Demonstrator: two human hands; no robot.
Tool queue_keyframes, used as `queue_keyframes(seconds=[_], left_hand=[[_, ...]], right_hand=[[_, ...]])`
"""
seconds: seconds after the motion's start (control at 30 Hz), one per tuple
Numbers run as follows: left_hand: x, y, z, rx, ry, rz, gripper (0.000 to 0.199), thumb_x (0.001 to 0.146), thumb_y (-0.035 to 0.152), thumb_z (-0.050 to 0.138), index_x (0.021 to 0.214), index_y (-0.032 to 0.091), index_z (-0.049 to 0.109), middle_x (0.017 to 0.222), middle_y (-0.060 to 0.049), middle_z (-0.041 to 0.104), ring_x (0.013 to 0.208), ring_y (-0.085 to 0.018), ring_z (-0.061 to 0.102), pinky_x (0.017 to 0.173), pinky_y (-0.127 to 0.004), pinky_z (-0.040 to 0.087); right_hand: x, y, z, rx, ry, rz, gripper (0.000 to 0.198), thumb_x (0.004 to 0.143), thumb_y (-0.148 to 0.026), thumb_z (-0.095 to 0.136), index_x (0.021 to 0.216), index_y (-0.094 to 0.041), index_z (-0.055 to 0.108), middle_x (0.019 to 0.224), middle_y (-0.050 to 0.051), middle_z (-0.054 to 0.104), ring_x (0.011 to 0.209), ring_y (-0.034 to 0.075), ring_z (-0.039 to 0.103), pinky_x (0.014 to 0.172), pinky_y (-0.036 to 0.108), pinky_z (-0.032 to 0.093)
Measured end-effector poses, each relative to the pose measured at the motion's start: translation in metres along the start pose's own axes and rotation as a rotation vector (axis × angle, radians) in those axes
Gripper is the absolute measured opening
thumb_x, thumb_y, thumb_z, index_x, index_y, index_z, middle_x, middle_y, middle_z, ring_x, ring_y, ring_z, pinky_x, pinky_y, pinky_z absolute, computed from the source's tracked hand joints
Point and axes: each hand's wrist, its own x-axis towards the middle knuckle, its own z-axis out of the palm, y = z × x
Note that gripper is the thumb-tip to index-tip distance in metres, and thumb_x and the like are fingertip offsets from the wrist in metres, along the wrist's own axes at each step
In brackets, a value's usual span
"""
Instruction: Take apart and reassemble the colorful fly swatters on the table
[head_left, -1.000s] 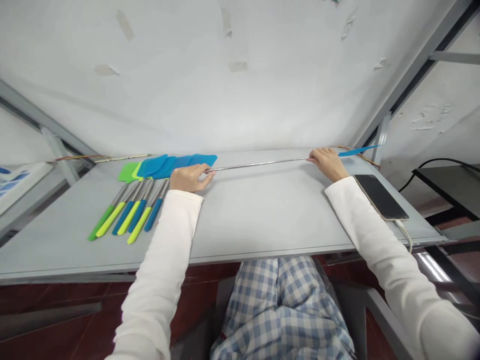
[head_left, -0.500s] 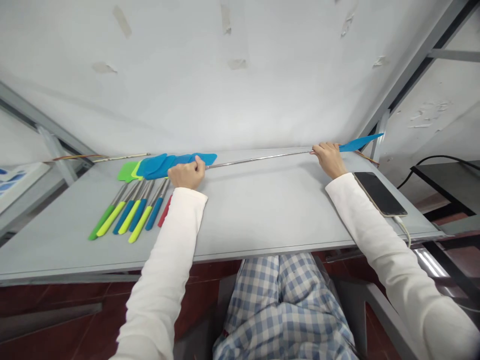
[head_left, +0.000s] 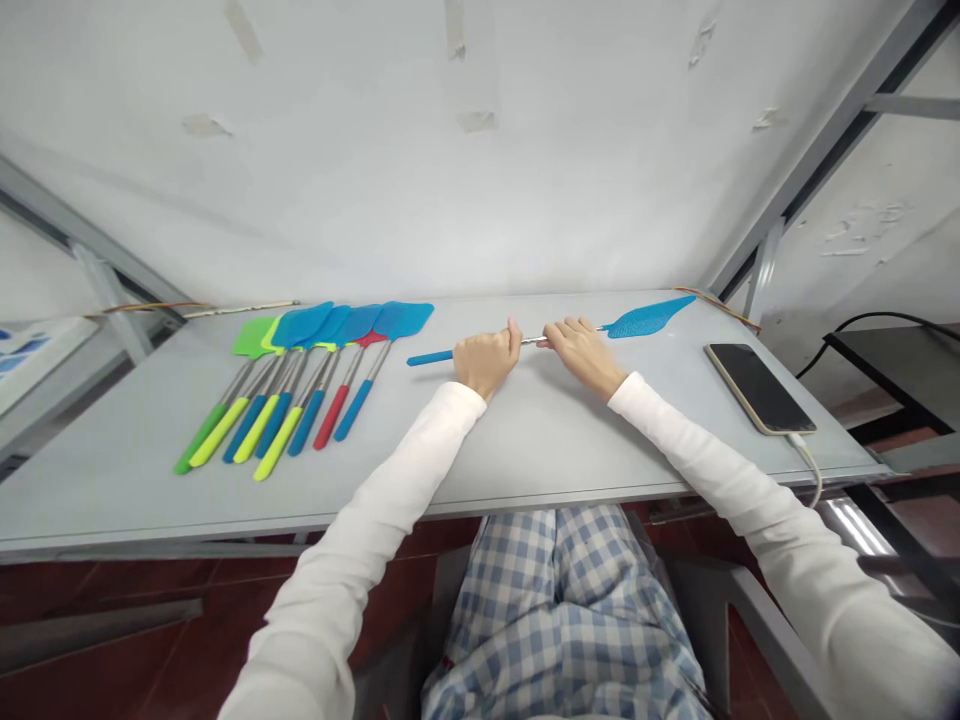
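Both of my hands grip one blue fly swatter (head_left: 643, 318) with a thin metal telescopic rod, held sideways above the table. My left hand (head_left: 487, 357) is closed around its blue handle, whose end sticks out to the left of the fist. Closed on the rod near the blue paddle is my right hand (head_left: 583, 352). A short stretch of metal rod shows between the two hands. To the left, a row of several fly swatters (head_left: 403, 319) in blue, yellow-green, green and red lies with paddles toward the wall and handles toward me.
A phone (head_left: 759, 388) with a white charging cable (head_left: 810, 465) lies at the table's right end. The grey table (head_left: 540, 450) meets a white wall (head_left: 480, 220) at the back. Metal frame bars (head_left: 825, 150) rise at both sides.
My hands have moved toward each other, and the long stretched rod between them has become short. The blue paddle has shifted left, and the handle end now shows beyond my left fist.
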Motion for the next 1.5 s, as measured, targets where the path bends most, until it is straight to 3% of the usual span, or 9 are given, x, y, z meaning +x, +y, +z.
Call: queue_keyframes(seconds=[0.1,0.2,0.33,0.43,0.63,0.83,1.1,1.27,1.5], left_hand=[[0.005,-0.009,0.004,-0.001,-0.012,0.042,0.059,0.099,0.04,0.026,0.088,0.012,0.077,0.075,-0.019,0.071,0.074,-0.022,0.067,0.063,-0.029,0.035],[0.014,-0.027,0.006,0.021,0.01,0.019,0.058,0.099,0.04,0.027,0.089,0.012,0.076,0.078,-0.019,0.072,0.076,-0.023,0.067,0.064,-0.029,0.036],[0.021,-0.046,0.005,0.057,0.041,-0.046,0.06,0.099,0.041,0.025,0.088,0.012,0.076,0.081,-0.019,0.072,0.078,-0.024,0.067,0.065,-0.031,0.036],[0.021,-0.049,0.006,0.064,0.027,-0.032,0.061,0.098,0.041,0.024,0.087,0.012,0.076,0.08,-0.019,0.072,0.077,-0.025,0.066,0.065,-0.031,0.035],[0.017,-0.038,0.007,0.061,0.015,-0.01,0.063,0.1,0.039,0.02,0.084,0.011,0.075,0.077,-0.019,0.071,0.075,-0.023,0.066,0.063,-0.03,0.034],[0.004,-0.013,0.005,0.025,-0.018,0.025,0.062,0.101,0.041,0.022,0.088,0.009,0.073,0.072,-0.02,0.069,0.076,-0.022,0.067,0.064,-0.029,0.036],[-0.008,0.002,0.001,0.0,-0.045,-0.04,0.066,0.101,0.043,0.017,0.093,0.01,0.074,0.075,-0.021,0.07,0.076,-0.024,0.069,0.064,-0.03,0.039],[-0.01,0.005,0.006,0.021,-0.088,-0.013,0.065,0.101,0.044,0.016,0.099,0.012,0.072,0.076,-0.02,0.07,0.076,-0.025,0.07,0.063,-0.03,0.039],[-0.009,0.005,0.005,0.047,-0.084,0.018,0.061,0.102,0.045,0.018,0.1,0.015,0.071,0.074,-0.017,0.07,0.075,-0.023,0.07,0.063,-0.028,0.039]], right_hand=[[-0.003,0.005,0.0,0.019,0.001,-0.045,0.034,0.101,-0.033,0.032,0.102,-0.014,0.061,0.09,0.011,0.067,0.084,0.024,0.055,0.076,0.034,0.032],[-0.007,0.019,0.0,-0.023,0.092,-0.036,0.027,0.1,-0.026,0.038,0.112,-0.015,0.059,0.102,0.012,0.066,0.097,0.025,0.057,0.085,0.037,0.035],[-0.011,0.038,0.002,-0.072,0.155,0.031,0.022,0.095,-0.016,0.043,0.104,-0.019,0.063,0.116,0.013,0.063,0.123,0.029,0.049,0.1,0.046,0.031],[-0.012,0.049,0.005,-0.043,0.123,0.037,0.018,0.093,-0.017,0.049,0.1,-0.021,0.065,0.116,0.012,0.063,0.128,0.03,0.046,0.102,0.05,0.03],[-0.013,0.06,-0.001,-0.025,0.081,0.065,0.02,0.095,-0.019,0.047,0.099,-0.024,0.066,0.098,0.009,0.064,0.106,0.027,0.053,0.097,0.048,0.032],[-0.009,0.032,-0.012,-0.055,0.033,-0.06,0.034,0.097,-0.014,0.035,0.096,-0.02,0.068,0.088,0.01,0.063,0.09,0.025,0.051,0.086,0.042,0.034],[-0.009,0.013,-0.017,-0.065,0.083,-0.086,0.041,0.099,-0.013,0.028,0.098,-0.023,0.068,0.088,0.009,0.062,0.09,0.024,0.049,0.085,0.041,0.031],[-0.01,0.006,-0.017,-0.03,0.035,-0.124,0.045,0.098,-0.011,0.025,0.1,-0.021,0.069,0.087,0.01,0.062,0.087,0.024,0.05,0.079,0.041,0.032],[-0.011,0.008,-0.006,-0.114,0.103,-0.11,0.041,0.099,-0.015,0.029,0.096,-0.023,0.069,0.087,0.008,0.062,0.088,0.023,0.05,0.084,0.04,0.031]])
